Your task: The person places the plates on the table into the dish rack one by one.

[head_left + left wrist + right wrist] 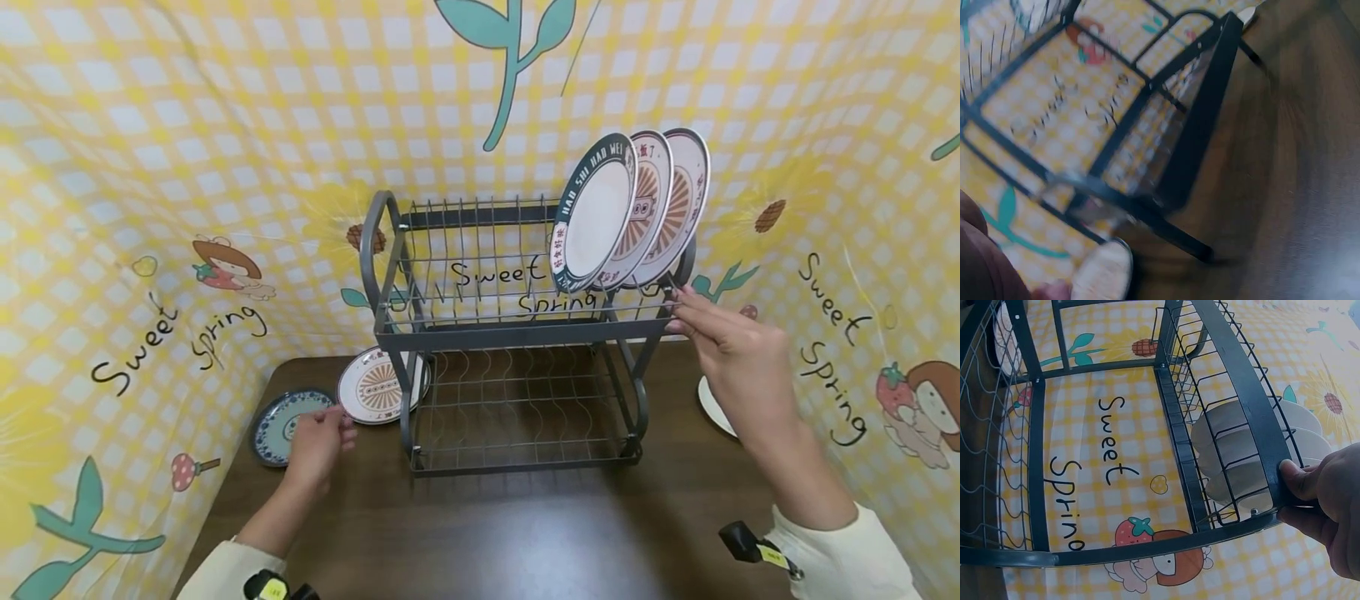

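A dark grey two-tier dish rack (517, 335) stands on the table. Three patterned plates lean upright at the right end of its upper tier; the front one (600, 212) has a green rim. My right hand (738, 358) pinches the front right corner of the upper tier, thumb against the bar in the right wrist view. To the left of the rack, my left hand (318, 446) has loosely bent fingers. It overlaps a blue-rimmed plate (273, 433) and is close to a white sunburst plate (375, 387); whether it touches either is unclear.
The lower tier (525, 408) of the rack holds no plates. A white dish (716, 408) shows partly behind my right forearm. Yellow checked cloth (480, 100) hangs behind and on both sides of the brown table (525, 533).
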Tool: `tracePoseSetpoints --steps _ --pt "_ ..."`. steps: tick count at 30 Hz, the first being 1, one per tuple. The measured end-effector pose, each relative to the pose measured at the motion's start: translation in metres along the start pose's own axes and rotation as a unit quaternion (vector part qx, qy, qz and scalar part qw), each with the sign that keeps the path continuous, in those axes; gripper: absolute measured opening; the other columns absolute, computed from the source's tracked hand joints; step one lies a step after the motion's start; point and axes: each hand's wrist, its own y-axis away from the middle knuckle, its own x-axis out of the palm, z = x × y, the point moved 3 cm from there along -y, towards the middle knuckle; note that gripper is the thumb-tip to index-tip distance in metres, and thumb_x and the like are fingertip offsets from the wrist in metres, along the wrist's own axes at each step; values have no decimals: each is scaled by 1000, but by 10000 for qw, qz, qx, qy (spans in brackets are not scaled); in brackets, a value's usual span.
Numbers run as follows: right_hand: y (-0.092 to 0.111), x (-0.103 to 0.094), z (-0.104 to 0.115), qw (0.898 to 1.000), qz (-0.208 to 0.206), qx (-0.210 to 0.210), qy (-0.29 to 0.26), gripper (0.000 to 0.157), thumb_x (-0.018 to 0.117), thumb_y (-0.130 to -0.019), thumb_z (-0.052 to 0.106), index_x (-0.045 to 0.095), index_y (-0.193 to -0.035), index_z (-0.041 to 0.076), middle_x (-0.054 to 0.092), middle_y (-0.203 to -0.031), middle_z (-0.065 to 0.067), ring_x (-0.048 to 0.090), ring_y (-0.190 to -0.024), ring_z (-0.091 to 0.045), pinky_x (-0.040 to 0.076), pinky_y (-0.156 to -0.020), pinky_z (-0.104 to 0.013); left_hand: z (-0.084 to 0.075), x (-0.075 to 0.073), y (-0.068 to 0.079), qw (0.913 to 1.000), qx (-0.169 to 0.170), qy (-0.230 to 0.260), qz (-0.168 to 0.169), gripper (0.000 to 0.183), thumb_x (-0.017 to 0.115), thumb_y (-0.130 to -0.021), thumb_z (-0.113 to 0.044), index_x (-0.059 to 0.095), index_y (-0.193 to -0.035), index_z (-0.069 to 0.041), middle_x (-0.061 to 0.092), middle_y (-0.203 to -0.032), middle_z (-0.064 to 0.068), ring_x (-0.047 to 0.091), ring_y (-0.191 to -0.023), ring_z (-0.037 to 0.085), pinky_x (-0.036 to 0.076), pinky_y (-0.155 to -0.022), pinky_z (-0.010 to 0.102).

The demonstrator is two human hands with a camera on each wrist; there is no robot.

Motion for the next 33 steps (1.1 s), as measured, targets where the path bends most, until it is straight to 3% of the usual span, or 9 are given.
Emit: tracePoseSetpoints --steps 2,4,6,9,14,17,23,28,33 --pt "0 0 1 9999 -112 20 -73 19 78 -76 7 77 -95 4 72 -106 -11 70 -100 -25 36 -92 3 16 2 -9 9972 -566 243 424 48 31 -105 -21 35 -136 15 53 -120 29 66 -92 24 59 -84 29" --pt "0 1 1 9996 -211 50 -172 19 78 -75 7 78 -95 4 72 -105 -11 70 -99 -25 37 -90 2 28 6 -15 9895 -1090 657 679 51 29 -105 -23 28 -142 13 44 -133 34 62 -110 35 56 -93 36" --pt "0 1 1 9993 -287 59 -241 20 78 -75 7 78 -94 5 72 -105 -10 70 -99 -24 38 -89 1 35 11 -22 9801 -1441 1138 759 54 28 -106 -23 17 -148 10 32 -144 35 50 -126 42 51 -99 41" --pt "0 1 1 9990 -333 74 -276 19 78 -75 6 78 -94 6 72 -105 -9 69 -101 -20 38 -87 1 41 18 -31 9661 -1733 1822 580 57 27 -105 -21 6 -151 5 25 -149 34 41 -133 45 48 -103 45" --pt "2 3 -1 9989 -381 72 -272 19 78 -75 4 78 -94 6 72 -104 -9 66 -104 -7 38 -85 1 46 27 -44 9582 -1798 2226 -9 57 28 -104 -18 4 -152 3 27 -149 35 43 -132 44 48 -102 48" --pt "2 3 0 9989 -403 43 -216 19 78 -75 5 78 -94 6 72 -104 -9 67 -103 -9 38 -86 2 49 32 -52 9568 -1836 2241 -241 57 28 -104 -16 5 -152 3 27 -149 35 43 -133 42 48 -102 48" --pt "2 3 1 9991 -415 -17 -132 20 78 -76 8 78 -96 6 72 -105 -9 69 -101 -17 38 -89 4 55 40 -68 9452 -1975 2526 -613 54 28 -104 -15 9 -153 -2 29 -151 28 41 -135 38 49 -102 49" --pt "2 2 1 9990 -424 -63 -80 20 79 -76 8 78 -96 6 72 -106 -8 70 -99 -20 38 -92 2 60 44 -76 9362 -1924 2819 -845 52 30 -104 -12 14 -152 -2 33 -150 26 43 -133 36 50 -101 46" --pt "3 3 0 9990 -434 -73 -68 21 78 -76 9 78 -97 8 72 -105 -8 70 -99 -19 38 -92 2 65 46 -80 9317 -1906 2968 -865 51 32 -104 -12 17 -152 -2 37 -147 26 46 -130 36 50 -101 45"
